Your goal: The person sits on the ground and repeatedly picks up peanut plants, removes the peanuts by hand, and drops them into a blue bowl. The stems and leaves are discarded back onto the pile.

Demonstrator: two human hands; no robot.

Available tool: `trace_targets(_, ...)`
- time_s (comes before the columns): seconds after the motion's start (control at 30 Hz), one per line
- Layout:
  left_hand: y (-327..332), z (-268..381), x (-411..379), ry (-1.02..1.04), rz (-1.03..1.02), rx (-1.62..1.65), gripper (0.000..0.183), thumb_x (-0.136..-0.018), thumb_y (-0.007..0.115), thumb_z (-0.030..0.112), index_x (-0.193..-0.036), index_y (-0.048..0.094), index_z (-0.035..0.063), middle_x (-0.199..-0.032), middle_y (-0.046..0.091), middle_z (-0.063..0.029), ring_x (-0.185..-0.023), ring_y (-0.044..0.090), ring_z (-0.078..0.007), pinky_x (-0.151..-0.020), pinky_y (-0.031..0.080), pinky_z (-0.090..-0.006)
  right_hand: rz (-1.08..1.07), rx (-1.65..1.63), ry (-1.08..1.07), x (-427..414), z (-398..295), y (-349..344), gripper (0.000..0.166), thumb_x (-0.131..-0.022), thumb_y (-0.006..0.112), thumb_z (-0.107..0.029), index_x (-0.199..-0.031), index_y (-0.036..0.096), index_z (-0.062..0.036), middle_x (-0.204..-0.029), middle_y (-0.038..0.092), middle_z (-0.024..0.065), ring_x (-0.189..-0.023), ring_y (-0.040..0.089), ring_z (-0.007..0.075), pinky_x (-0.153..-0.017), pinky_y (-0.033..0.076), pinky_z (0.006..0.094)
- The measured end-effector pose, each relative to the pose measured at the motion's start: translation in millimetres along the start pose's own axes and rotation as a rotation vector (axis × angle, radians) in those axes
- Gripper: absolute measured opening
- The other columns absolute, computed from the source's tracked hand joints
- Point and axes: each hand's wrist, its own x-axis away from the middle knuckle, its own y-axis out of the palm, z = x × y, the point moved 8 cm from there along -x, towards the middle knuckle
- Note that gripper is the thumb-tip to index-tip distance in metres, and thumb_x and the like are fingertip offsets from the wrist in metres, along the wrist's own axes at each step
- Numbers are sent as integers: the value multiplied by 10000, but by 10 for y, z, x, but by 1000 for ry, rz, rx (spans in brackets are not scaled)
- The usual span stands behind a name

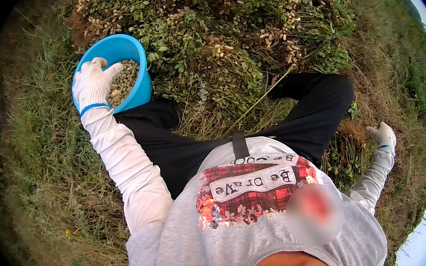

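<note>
My left hand, in a white knit glove, is over the near left part of a blue plastic bucket. Its thumb and a finger are spread apart, with nothing visible between them. Loose unshelled peanuts lie inside the bucket, partly hidden by that hand. Far out to the right, my right hand wears a similar glove and is beside pulled peanut plants with reddish-brown roots. Its fingers look partly bent; whether they grip anything is not clear.
A broad heap of uprooted peanut plants with pods attached spreads in front of my legs. My bent knees in black trousers flank its near edge. A yellow-green stalk lies between them. Dry grass covers the ground on the left.
</note>
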Motion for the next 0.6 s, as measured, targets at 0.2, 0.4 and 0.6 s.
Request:
trace_targets(0.2, -104, 211, -206, 70, 194, 201, 545, -945, 643, 558, -1269, 699, 123, -1341, 668, -125, -1260, 609, -336, -1051, 482, -460, 572, -564, -462, 327, -1137, -615, 556, -987, 622, -525, -1310, 665, -74, -1277, 705, 140, -1095, 712, 311, -958, 552, 412)
trace_targets(0.4, -143, 726, -210, 240, 179, 483, 476, -951, 647, 513, -1199, 697, 110, -1278, 680, -112, -1211, 631, -314, -1027, 479, -423, 289, -639, -1218, 1039, -4148, -1021, 510, -967, 647, -466, -1206, 709, -21, -1134, 749, 196, -1044, 720, 356, -926, 557, 412)
trace_targets(0.6, -211, 996, -175, 362, 230, 608, 408, -939, 681, 435, -1135, 702, 78, -1177, 696, -124, -1164, 640, -326, -992, 494, -412, -75, -578, -1043, 641, -6026, -361, 561, -986, 630, -427, -1370, 619, -17, -1312, 687, 224, -1232, 651, 357, -1069, 496, 426)
